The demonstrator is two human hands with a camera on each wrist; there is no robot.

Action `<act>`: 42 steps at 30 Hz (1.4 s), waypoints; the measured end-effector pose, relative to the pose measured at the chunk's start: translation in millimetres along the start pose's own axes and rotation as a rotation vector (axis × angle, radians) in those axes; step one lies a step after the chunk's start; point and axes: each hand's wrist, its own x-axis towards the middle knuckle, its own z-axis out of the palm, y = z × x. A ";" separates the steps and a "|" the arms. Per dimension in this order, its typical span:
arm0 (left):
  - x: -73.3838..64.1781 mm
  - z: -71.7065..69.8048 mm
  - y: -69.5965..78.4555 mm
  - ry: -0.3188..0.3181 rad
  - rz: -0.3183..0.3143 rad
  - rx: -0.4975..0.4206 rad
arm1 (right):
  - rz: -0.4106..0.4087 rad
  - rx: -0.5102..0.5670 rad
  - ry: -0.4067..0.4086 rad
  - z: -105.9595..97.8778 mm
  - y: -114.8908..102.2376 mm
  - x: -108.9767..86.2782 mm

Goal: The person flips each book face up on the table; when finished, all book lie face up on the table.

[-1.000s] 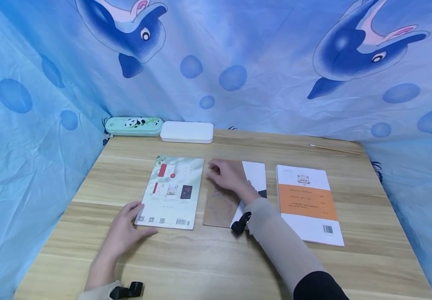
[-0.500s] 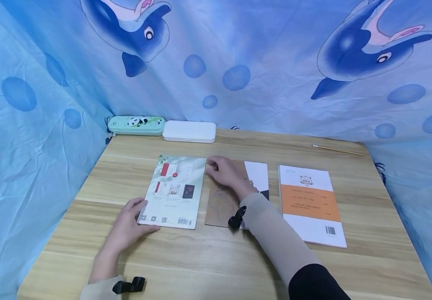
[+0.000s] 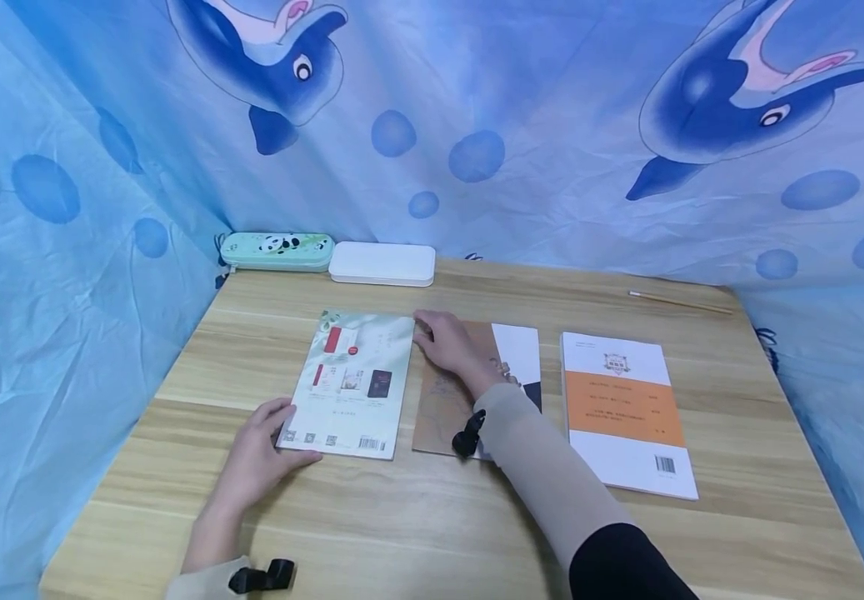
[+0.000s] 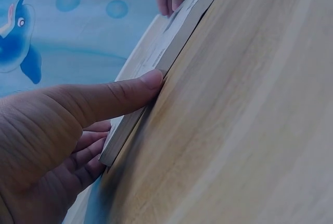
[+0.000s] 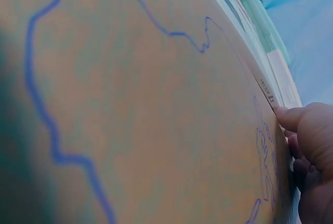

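A pale green paperback book (image 3: 349, 421) lies flat on the table, with small product pictures and a barcode on its cover. My left hand (image 3: 257, 450) holds its near left corner. In the left wrist view the thumb (image 4: 132, 94) lies against the lower edge of the pages, and the other fingers reach round the side. My right hand (image 3: 448, 343) is at the far right corner of the same book, its forearm crossing a brown-and-white book (image 3: 439, 408). In the right wrist view the right thumb (image 5: 294, 117) touches the book's edge; the fingers behind it are partly hidden.
A white book (image 3: 619, 467) with an orange band lies to the right. At the back left stand a mint panda pencil case (image 3: 277, 252) and a white case (image 3: 382, 263). A pencil (image 3: 679, 302) lies at the back right. Blue dolphin-print cloth surrounds the table.
My right hand has moved slightly left, from over the brown book to the pale green book's far right corner. My left hand keeps its place at the near left corner. The head view has shifted slightly.
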 end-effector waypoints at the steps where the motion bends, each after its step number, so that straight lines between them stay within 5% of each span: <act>1: 0.1 -0.1 0.1 0.000 -0.002 0.001 | 0.004 0.002 -0.002 -0.1 -0.3 -0.1; 11: 1.3 2.5 4.3 0.005 0.004 0.016 | 0.072 0.158 0.036 -3.2 0.6 2.6; 20: -0.8 1.9 2.4 -0.015 0.017 0.017 | -0.090 -0.025 -0.044 -9.1 3.9 4.0; 35: -6.4 1.5 -0.5 0.017 0.045 -0.013 | -0.148 0.040 -0.002 -25.0 1.6 3.3; 42: -10.2 -0.3 1.2 0.067 0.061 -0.017 | -0.214 0.207 0.001 -31.1 -1.9 7.3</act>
